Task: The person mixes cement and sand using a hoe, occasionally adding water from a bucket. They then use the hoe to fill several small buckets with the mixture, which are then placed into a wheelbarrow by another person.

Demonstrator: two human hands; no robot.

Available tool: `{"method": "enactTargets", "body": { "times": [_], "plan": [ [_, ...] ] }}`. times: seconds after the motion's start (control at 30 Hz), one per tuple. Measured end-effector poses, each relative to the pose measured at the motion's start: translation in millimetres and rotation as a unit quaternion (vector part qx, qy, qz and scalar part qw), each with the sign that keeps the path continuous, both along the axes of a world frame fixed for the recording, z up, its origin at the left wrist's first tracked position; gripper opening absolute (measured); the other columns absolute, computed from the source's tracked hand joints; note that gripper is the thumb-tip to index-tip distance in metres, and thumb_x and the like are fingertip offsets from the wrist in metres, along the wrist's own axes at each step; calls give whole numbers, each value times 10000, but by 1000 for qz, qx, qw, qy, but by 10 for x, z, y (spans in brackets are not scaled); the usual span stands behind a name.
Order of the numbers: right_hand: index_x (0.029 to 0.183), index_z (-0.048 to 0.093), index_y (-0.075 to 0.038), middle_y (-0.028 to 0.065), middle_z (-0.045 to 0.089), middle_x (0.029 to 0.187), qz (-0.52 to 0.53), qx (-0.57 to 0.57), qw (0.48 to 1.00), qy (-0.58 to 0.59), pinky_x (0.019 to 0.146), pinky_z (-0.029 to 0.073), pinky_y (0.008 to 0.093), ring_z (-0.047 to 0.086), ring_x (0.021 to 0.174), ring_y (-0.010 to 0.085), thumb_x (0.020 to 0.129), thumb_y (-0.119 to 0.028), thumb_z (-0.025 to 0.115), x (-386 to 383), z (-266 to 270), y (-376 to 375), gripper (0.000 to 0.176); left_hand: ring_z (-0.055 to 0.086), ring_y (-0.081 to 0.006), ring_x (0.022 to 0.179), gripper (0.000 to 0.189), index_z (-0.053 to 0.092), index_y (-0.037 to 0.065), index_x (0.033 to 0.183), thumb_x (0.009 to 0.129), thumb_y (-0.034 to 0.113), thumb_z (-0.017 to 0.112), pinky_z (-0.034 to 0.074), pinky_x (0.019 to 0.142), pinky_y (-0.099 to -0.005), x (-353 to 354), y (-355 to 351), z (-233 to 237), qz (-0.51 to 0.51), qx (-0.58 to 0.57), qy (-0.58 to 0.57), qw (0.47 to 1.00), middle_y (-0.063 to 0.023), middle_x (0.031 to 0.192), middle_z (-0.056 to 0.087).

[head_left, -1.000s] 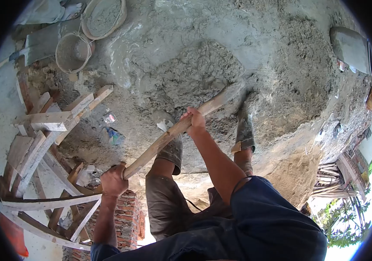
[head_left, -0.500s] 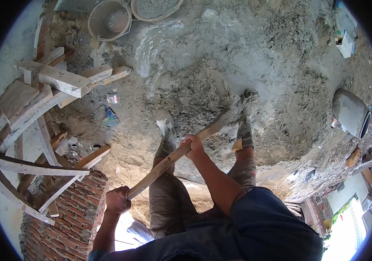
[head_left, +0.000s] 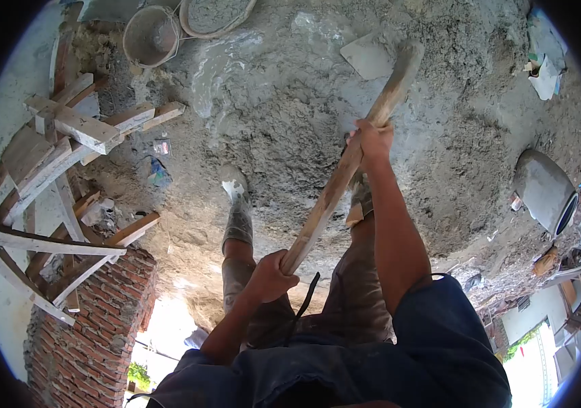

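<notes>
I hold a hoe by its long wooden handle [head_left: 328, 197], which slants from near my waist up to the right. My left hand [head_left: 270, 275] is wrapped round the butt end of the handle. Farther up, my right hand [head_left: 374, 143] grips it near the curved head end. The flat grey hoe blade [head_left: 370, 56] lies at the wet mortar mix [head_left: 270, 109] spread over the ground, beyond my feet. Both boots, among them the left boot [head_left: 236, 194], stand at the near side of the mix and are smeared with it.
Two buckets stand at the top left, one a grey bucket [head_left: 151, 37]. Wooden trestles [head_left: 86, 129] and a brick pillar [head_left: 93, 326] fill the left side. On the right lies a grey container [head_left: 545, 187] on its side. Torn paper sacking [head_left: 545, 75] lies at the upper right.
Both hands have carried the hoe: the blade end has swung up and away from between my boots, to the upper right. My left hand has come inward to the right, my right hand farther forward.
</notes>
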State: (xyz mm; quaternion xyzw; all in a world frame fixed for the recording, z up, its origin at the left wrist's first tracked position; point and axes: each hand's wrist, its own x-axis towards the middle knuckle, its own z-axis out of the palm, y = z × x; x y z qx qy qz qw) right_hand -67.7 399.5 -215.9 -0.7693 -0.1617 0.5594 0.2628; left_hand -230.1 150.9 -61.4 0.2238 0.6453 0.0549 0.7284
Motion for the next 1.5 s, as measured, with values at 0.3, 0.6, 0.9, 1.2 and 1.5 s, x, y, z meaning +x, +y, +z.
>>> {"method": "enactTargets", "body": {
  "times": [0.3,0.6,0.9,1.2,1.5],
  "plan": [
    [1069,349,72,185,546,834,233,-122,965,-21,459,540,383,623,590,255,780,-41,644,-818,-378,-1325,428,532,-85,656,283,557,8,905,697,83,734,445,584,-256,-269,-630,1022,243,-192,-81,948,-18,772,562],
    [887,530,43,113,554,707,124,-260,945,153,498,538,417,579,525,257,813,-30,636,-785,-361,-1405,148,571,-133,758,329,585,-2,940,739,184,768,477,698,-304,-232,-968,1012,199,-169,-60,963,-55,809,593],
    [774,499,-76,55,516,659,211,-323,909,159,584,492,403,545,594,229,874,-90,561,-800,-141,-1052,119,574,-234,1017,558,399,-38,1323,929,323,559,444,899,-341,-588,-536,1447,255,-87,-156,950,-189,1080,595],
    [717,500,-68,21,542,652,234,-364,860,271,587,562,304,573,586,154,879,-95,535,-1124,334,-4,167,237,-287,1416,634,39,-66,1489,1033,216,378,187,1146,-351,-1126,400,1783,340,295,-355,820,-264,1500,244],
    [863,472,13,99,558,775,229,-392,816,358,654,600,291,616,710,184,895,-97,492,-2627,1513,726,116,632,-298,813,870,65,-130,1452,963,460,477,503,707,-360,-1541,923,2510,474,485,-445,584,-265,958,608]
  ]
}}
